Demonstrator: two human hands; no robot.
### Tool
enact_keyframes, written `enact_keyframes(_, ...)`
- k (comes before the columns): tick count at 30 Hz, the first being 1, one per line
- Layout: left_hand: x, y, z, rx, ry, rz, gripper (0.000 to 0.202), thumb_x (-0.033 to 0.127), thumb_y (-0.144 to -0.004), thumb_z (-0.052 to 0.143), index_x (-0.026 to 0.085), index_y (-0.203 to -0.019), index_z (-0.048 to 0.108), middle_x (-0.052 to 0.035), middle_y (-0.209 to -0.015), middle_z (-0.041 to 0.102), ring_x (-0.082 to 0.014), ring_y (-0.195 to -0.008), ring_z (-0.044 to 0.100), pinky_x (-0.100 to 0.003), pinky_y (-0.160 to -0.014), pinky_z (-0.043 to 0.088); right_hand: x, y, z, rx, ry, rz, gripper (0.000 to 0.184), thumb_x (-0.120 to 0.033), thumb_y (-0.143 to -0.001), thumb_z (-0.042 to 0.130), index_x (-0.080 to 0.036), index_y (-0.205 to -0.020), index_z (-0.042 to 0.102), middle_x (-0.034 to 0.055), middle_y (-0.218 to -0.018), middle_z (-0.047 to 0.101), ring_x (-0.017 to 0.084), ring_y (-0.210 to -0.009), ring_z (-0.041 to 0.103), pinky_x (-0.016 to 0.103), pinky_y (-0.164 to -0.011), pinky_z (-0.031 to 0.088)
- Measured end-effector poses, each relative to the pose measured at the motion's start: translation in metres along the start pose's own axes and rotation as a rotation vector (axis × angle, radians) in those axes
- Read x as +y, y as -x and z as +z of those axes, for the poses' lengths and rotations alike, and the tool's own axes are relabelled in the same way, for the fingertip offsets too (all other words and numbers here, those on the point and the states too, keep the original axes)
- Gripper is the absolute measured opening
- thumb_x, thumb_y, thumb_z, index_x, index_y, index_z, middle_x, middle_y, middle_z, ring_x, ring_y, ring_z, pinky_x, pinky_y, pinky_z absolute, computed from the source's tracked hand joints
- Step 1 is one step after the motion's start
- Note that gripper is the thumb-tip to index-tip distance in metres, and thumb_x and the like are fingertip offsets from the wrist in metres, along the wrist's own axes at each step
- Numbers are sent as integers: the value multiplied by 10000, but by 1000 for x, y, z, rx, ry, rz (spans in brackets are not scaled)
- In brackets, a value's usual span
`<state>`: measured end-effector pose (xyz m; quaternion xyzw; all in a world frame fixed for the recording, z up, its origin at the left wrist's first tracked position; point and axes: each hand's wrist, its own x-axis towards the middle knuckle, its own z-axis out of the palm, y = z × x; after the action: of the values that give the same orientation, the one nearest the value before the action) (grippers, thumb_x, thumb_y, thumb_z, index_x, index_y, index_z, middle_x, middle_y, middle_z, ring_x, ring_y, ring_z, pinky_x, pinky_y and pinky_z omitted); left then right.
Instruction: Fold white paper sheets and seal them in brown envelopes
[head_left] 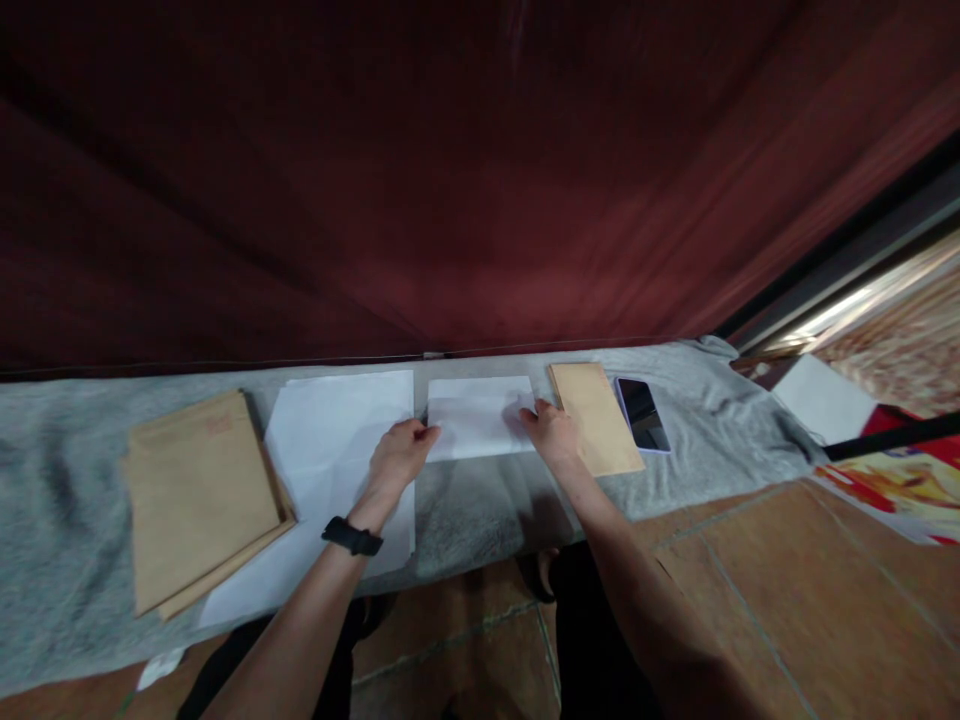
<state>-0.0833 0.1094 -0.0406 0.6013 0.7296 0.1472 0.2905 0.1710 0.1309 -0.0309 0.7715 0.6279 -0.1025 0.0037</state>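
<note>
A folded white sheet of paper (pixel 480 415) lies on the grey cloth in front of me, with a crease running across it. My left hand (pixel 401 455), a dark band on its wrist, pinches the sheet's left edge between thumb and finger. At the right edge, my right hand (pixel 553 430) grips the same sheet, its thumb on top and its other fingers partly hidden. To the left lie larger white sheets (pixel 341 420), partly under my left arm. Close beside my right hand lies a brown envelope (pixel 600 425).
A stack of larger brown envelopes (pixel 202 490) overlaps the white sheets at far left. A phone (pixel 643 415) lies right of the smaller envelope. The grey cloth (pixel 480 510) covers a narrow surface against a dark red curtain (pixel 480 200). Tiled floor (pixel 750 590) shows below.
</note>
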Motion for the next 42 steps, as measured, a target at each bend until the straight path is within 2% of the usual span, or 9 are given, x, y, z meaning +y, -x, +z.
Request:
enact_keyframes(4, 4, -2, -2, 16, -5, -47, 354, 515, -893, 478, 223, -783, 644, -34, -742, 684, -203, -736, 643, -271, -611, 390, -2, -6, 2, 43, -8, 7, 378, -456, -1008, 473, -172, -1151, 679, 146, -1065, 757, 238, -1015, 721, 289, -832, 506)
enact_keyframes(11, -5, -3, -1, -31, 29, 15, 387, 514, -894, 485, 224, -667, 606, -6, -601, 621, -190, -666, 640, -261, -583, 393, -4, -16, 7, 106, -14, 14, 381, -452, -1006, 479, -158, -1145, 679, 155, -1049, 757, 250, -1001, 725, 297, -833, 514)
enact_keyframes(15, -3, -2, -2, -26, 5, 4, 362, 485, -901, 480, 228, -702, 639, -9, -608, 637, -198, -696, 652, -266, -593, 389, -6, -21, 10, 108, -9, 11, 385, -454, -1014, 466, -154, -1155, 663, 166, -1062, 750, 247, -1016, 718, 306, -854, 509)
enact_keyframes(25, 14, 0, -4, 7, -183, -60, 332, 448, -944, 468, 224, -894, 708, -50, -837, 737, -218, -836, 681, -274, -648, 398, -8, -24, 13, 174, 20, 4, 399, -444, -1034, 400, -144, -1208, 598, 170, -1103, 724, 239, -989, 711, 297, -818, 508)
enact_keyframes(32, 20, 1, -4, 9, -234, -109, 340, 447, -953, 466, 222, -983, 719, -84, -1008, 754, -241, -931, 696, -285, -689, 435, -9, -20, 11, 189, 32, -11, 373, -416, -1036, 378, -157, -1237, 556, 158, -1173, 691, 224, -1007, 698, 282, -829, 503)
enact_keyframes(36, 23, 3, -4, 24, -264, -114, 336, 445, -957, 463, 231, -995, 720, -84, -1037, 753, -242, -943, 698, -285, -697, 451, -10, -15, 9, 216, 42, -30, 372, -386, -1039, 349, -160, -1256, 549, 161, -1179, 666, 239, -987, 688, 306, -815, 501)
enact_keyframes(39, 26, 4, -5, 12, -279, -127, 330, 442, -958, 463, 236, -989, 719, -82, -1036, 753, -242, -944, 699, -285, -697, 455, -11, -11, 8, 271, 37, -92, 381, -353, -1031, 368, -141, -1301, 535, 166, -1175, 650, 265, -1039, 646, 340, -859, 488)
enact_keyframes(42, 27, 4, -6, 6, -282, -127, 328, 438, -958, 463, 235, -990, 719, -84, -1046, 753, -247, -952, 698, -289, -693, 458, -13, -8, 10, 313, -3, -164, 400, -309, -1018, 403, -118, -1350, 518, 180, -1216, 628, 292, -1156, 569, 385, -968, 443)
